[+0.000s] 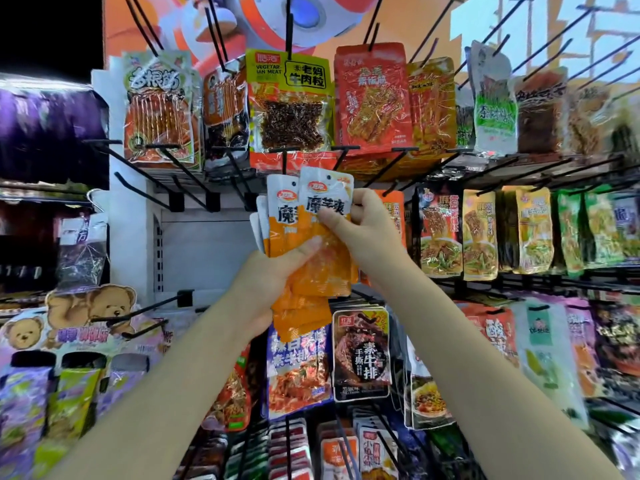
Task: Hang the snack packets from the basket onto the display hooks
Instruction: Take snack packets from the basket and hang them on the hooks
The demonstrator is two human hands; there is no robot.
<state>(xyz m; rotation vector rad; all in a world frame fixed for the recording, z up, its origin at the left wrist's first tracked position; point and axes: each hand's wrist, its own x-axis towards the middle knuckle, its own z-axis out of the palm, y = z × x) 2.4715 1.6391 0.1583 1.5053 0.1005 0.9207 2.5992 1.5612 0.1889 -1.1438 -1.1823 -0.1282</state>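
At centre frame, the left hand [273,271] grips a fanned stack of glossy white-and-orange snack packets [298,244], thumb pressed across their fronts. The right hand [360,230] pinches the front packet [325,202], flat and rectangular, near its printed label. Just above, a thin black wire hook [284,161] projects from the rack. Behind it hangs one yellow crinkled pouch [289,102].

Bear-print cardboard display [86,315] lower left, purple and green packs below it. Dark purple bags [48,129] stacked far left. Orange cartoon poster [214,19] up top behind rack.
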